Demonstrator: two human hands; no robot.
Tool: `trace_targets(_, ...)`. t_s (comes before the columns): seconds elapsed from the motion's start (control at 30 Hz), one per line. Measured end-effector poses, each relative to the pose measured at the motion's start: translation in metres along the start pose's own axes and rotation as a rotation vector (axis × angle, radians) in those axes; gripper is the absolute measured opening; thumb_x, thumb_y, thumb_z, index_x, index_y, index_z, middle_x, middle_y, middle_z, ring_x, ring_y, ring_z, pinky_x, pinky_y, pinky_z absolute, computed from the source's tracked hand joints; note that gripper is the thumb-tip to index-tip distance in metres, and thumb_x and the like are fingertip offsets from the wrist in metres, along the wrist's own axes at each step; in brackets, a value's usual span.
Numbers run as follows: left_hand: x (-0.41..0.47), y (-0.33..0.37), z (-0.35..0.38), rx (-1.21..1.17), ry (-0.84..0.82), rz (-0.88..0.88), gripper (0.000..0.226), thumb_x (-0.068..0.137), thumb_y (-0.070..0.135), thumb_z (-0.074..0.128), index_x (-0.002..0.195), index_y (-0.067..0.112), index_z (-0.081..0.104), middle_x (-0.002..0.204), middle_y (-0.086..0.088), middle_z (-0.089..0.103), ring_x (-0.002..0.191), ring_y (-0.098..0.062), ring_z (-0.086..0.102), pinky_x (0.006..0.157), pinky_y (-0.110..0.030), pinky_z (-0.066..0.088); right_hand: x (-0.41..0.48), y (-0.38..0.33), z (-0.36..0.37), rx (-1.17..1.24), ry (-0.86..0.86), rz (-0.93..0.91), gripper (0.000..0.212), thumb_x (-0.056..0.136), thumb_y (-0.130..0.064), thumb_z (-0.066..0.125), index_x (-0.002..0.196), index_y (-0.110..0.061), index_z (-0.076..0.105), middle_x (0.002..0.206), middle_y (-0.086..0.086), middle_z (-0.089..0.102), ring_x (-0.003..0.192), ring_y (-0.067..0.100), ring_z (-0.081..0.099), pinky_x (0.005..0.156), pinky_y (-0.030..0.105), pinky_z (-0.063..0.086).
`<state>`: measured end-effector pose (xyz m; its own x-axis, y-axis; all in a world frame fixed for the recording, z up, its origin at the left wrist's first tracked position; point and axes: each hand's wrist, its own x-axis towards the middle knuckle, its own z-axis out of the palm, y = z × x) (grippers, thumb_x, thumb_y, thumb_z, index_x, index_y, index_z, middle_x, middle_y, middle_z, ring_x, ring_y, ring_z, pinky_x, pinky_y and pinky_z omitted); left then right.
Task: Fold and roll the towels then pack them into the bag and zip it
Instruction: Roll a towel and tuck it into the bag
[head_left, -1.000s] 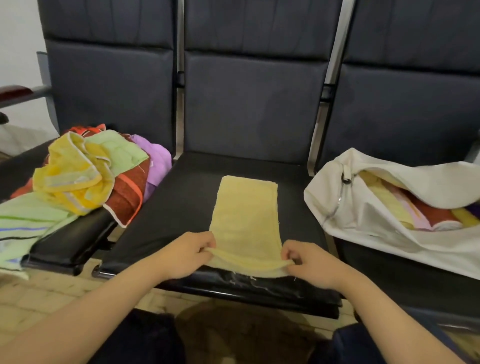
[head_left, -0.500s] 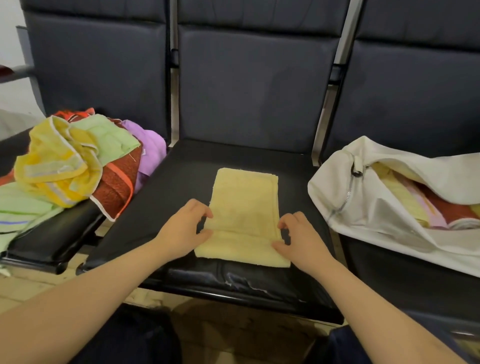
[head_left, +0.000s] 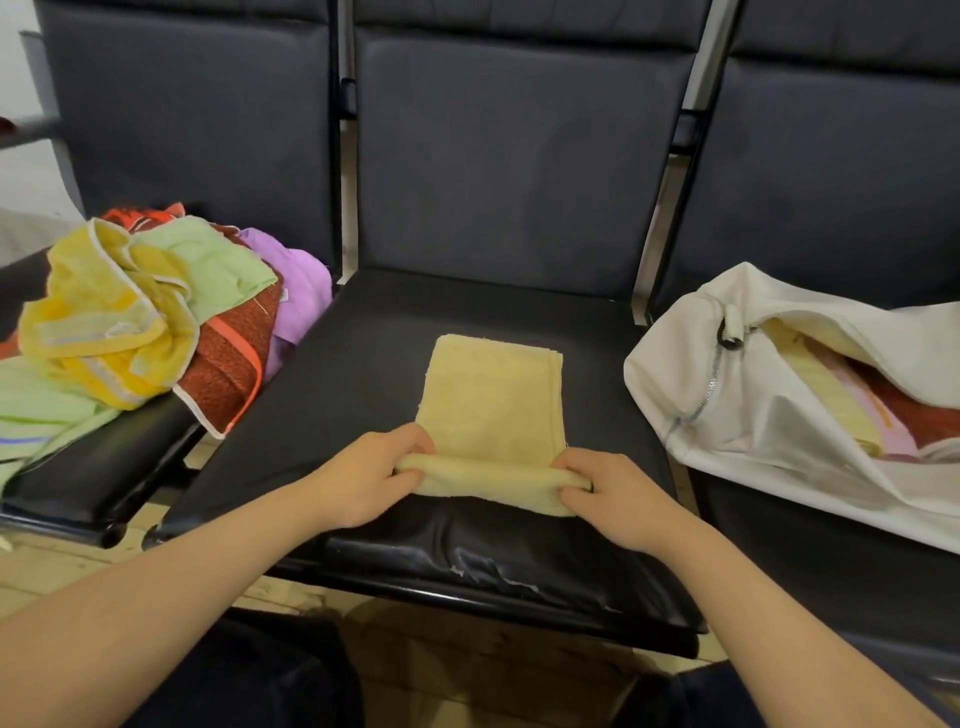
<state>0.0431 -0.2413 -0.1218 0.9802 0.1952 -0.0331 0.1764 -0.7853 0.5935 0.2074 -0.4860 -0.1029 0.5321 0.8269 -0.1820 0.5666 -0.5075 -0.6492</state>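
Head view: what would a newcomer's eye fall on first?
A pale yellow terry towel on the middle black padded seat, its near end rolled in the left hand and right hand. A bright heap of loose towels lies left; an open white fabric bag sits right.

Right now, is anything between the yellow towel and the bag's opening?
Nothing visible: only bare seat lies between the yellow towel, gripped by left hand and right hand, and the open white bag.
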Motion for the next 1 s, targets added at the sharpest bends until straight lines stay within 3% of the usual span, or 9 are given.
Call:
trace_targets(0.1, 0.000, 0.006, -0.003, -0.222, 0.098, -0.070, 0.020, 0.091, 0.016, 0.057, 0.097, 0.033, 0.050, 0.087, -0.007, 0.062, 0.078, -0.020, 0.056, 0.073, -0.036, 0.045, 0.000, -0.001, -0.003, 0.099, 0.048, 0.014, 0.008, 0.094, -0.020, 0.052, 0.089, -0.027, 0.055, 0.097, 0.011, 0.062, 0.078, 0.014, 0.052, 0.066, 0.024, 0.040)
trace_targets(0.2, 0.001, 0.006, -0.001, -0.334, 0.173, -0.142, 0.018, 0.090, 0.020, 0.062, 0.100, 0.030, 0.050, 0.086, 0.000, 0.063, 0.081, -0.014, 0.059, 0.075, -0.029, 0.046, 0.000, 0.002, 0.000, 0.159, 0.058, 0.077, 0.006, 0.095, -0.028, 0.054, 0.099, -0.026, 0.050, 0.097, 0.014, 0.062, 0.077, 0.019, 0.055, 0.065, 0.033, 0.050)
trace_targets(0.33, 0.005, 0.000, 0.007, -0.122, 0.270, -0.234, 0.026, 0.083, 0.028, 0.071, 0.097, 0.023, 0.049, 0.093, 0.008, 0.053, 0.073, -0.010, 0.055, 0.067, -0.021, 0.042, 0.002, 0.001, 0.011, -0.122, 0.112, 0.140, 0.026, 0.091, -0.037, 0.060, 0.106, -0.024, 0.043, 0.096, 0.001, 0.055, 0.080, 0.017, 0.057, 0.070, 0.032, 0.050)
trace_targets(0.43, 0.007, -0.004, 0.005, 0.014, 0.314, -0.040, 0.019, 0.081, 0.034, 0.071, 0.086, 0.027, 0.055, 0.095, 0.015, 0.043, 0.075, -0.010, 0.054, 0.070, -0.019, 0.040, 0.003, 0.000, 0.008, -0.196, 0.286, -0.002, 0.029, 0.083, -0.038, 0.068, 0.097, -0.024, 0.048, 0.098, -0.009, 0.043, 0.085, 0.013, 0.052, 0.075, 0.031, 0.050)
trace_targets(0.5, 0.006, -0.008, 0.001, 0.000, 0.199, 0.115, 0.021, 0.077, 0.053, 0.065, 0.084, 0.034, 0.059, 0.099, 0.017, 0.046, 0.082, -0.010, 0.054, 0.073, -0.016, 0.041, 0.002, -0.001, 0.002, -0.120, 0.241, -0.122, 0.030, 0.079, -0.040, 0.072, 0.096, -0.027, 0.052, 0.101, -0.015, 0.044, 0.091, 0.006, 0.050, 0.078, 0.024, 0.047)
trace_targets(0.6, 0.001, -0.009, -0.005, 0.072, -0.123, 0.114, 0.062, 0.064, 0.080, 0.056, 0.112, 0.040, 0.054, 0.114, 0.022, 0.046, 0.104, 0.000, 0.049, 0.089, -0.015, 0.039, -0.003, -0.006, 0.000, -0.083, -0.092, -0.094, 0.050, 0.073, -0.047, 0.077, 0.114, -0.033, 0.052, 0.118, -0.022, 0.044, 0.107, -0.002, 0.045, 0.090, 0.018, 0.040)
trace_targets(0.67, 0.001, -0.013, -0.004, 0.148, -0.149, 0.046, 0.064, 0.070, 0.069, 0.063, 0.123, 0.038, 0.049, 0.119, 0.022, 0.047, 0.107, 0.002, 0.048, 0.094, -0.019, 0.039, -0.002, -0.003, 0.003, -0.153, -0.171, -0.049, 0.054, 0.078, -0.041, 0.075, 0.124, -0.033, 0.049, 0.125, -0.018, 0.044, 0.112, 0.003, 0.045, 0.095, 0.022, 0.039)
trace_targets(0.8, 0.001, -0.007, -0.003, 0.063, -0.020, 0.014, 0.025, 0.087, 0.025, 0.064, 0.103, 0.034, 0.048, 0.093, 0.012, 0.061, 0.083, -0.005, 0.059, 0.076, -0.027, 0.048, -0.002, -0.002, 0.002, -0.097, -0.038, -0.007, 0.024, 0.089, -0.021, 0.056, 0.111, -0.030, 0.050, 0.094, -0.001, 0.060, 0.073, 0.012, 0.054, 0.064, 0.022, 0.042)
trace_targets(1.0, -0.001, 0.006, -0.007, -0.320, 0.043, -0.107, 0.009, 0.088, 0.025, 0.058, 0.082, 0.020, 0.055, 0.076, 0.005, 0.055, 0.069, -0.001, 0.051, 0.067, -0.027, 0.039, 0.000, -0.004, -0.005, 0.149, 0.036, 0.078, 0.006, 0.090, -0.019, 0.052, 0.089, -0.022, 0.047, 0.082, 0.005, 0.054, 0.068, 0.013, 0.045, 0.060, 0.025, 0.035)
